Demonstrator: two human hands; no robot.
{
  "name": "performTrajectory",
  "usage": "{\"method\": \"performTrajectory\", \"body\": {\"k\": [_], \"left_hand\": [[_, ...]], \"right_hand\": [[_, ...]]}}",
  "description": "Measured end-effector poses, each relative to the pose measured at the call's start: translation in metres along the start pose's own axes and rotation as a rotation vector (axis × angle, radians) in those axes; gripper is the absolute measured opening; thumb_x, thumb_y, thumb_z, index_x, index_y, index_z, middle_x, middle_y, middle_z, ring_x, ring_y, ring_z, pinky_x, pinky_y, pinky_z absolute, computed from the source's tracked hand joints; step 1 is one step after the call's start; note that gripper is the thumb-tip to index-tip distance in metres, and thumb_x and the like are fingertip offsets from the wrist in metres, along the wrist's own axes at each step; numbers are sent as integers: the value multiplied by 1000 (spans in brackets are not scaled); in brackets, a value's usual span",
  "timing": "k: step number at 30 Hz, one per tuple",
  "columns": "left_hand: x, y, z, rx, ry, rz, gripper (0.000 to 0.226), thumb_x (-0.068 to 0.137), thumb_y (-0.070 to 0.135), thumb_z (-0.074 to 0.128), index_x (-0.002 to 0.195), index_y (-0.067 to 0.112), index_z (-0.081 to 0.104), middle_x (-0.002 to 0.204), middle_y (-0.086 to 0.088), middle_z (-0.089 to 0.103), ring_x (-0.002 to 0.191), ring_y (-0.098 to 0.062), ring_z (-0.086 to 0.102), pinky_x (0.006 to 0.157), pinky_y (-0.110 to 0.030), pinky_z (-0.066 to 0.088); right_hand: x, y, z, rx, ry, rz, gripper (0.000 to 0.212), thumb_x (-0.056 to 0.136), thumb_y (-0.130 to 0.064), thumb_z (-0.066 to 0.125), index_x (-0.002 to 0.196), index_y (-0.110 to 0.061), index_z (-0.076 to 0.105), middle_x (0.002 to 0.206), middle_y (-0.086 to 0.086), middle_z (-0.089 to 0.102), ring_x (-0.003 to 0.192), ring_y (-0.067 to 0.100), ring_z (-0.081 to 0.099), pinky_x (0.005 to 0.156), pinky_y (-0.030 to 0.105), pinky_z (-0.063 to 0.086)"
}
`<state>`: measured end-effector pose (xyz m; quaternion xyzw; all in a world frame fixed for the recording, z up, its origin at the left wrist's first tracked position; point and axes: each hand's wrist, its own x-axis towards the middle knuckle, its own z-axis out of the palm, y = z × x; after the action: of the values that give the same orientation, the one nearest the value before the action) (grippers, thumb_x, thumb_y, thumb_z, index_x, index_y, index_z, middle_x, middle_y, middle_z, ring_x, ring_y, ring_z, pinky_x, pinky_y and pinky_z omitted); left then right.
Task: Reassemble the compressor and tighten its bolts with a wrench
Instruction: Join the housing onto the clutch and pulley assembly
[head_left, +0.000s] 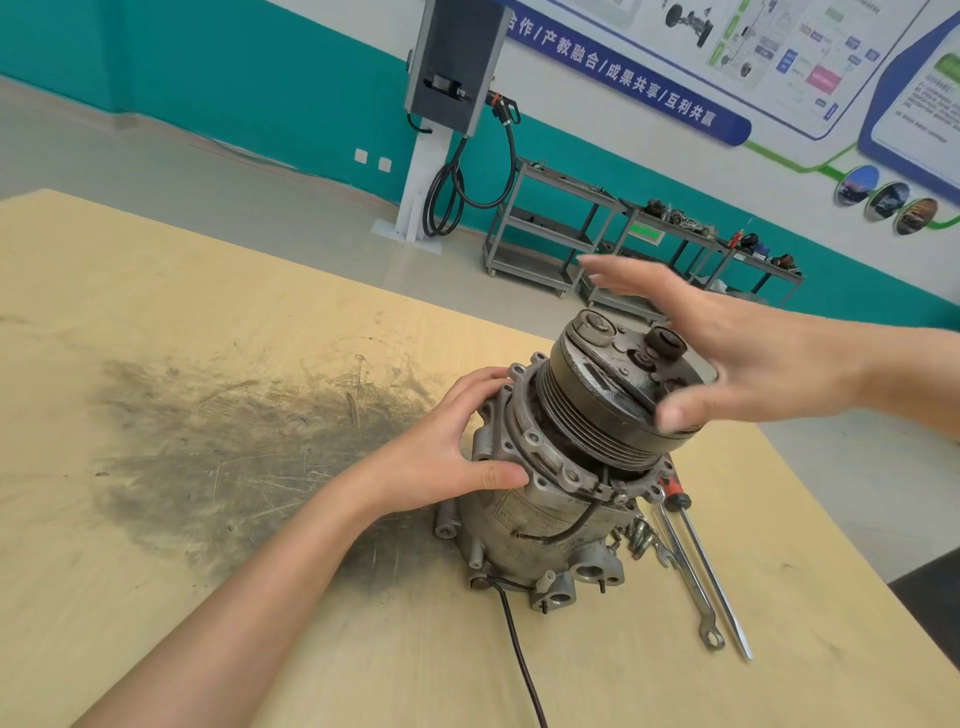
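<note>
A screwdriver (711, 566) with a red-and-black handle lies near the tabletop's (156, 291) right edge. A dark smudge (234, 457) stains the middle of the wood. Beyond the far edge stand a charging post (447, 104), grey metal racks (550, 228) and wall posters (779, 52).

Dull cast-metal compressor (540, 499), smudged wooden table (208, 364)
</note>
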<state>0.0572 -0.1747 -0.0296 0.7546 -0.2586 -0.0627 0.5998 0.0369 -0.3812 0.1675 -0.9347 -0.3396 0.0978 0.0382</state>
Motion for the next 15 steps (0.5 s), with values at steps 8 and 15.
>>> {"method": "performTrajectory", "body": {"k": [8, 15], "left_hand": [[0, -2, 0, 35, 9, 59, 117, 42, 85, 69, 140, 38, 26, 141, 39, 16, 128, 26, 21, 96, 6, 20], [1, -5, 0, 78, -36, 79, 115, 50, 66, 76, 144, 37, 16, 141, 41, 8, 125, 32, 10, 97, 8, 15]], "right_hand": [[20, -28, 17, -168, -127, 440, 132, 29, -92, 54, 140, -54, -7, 151, 4, 27, 136, 29, 34, 112, 48, 36], [25, -15, 16, -179, -108, 302, 97, 54, -70, 67, 132, -46, 14, 127, -8, 38, 114, 19, 35, 92, 36, 45]]}}
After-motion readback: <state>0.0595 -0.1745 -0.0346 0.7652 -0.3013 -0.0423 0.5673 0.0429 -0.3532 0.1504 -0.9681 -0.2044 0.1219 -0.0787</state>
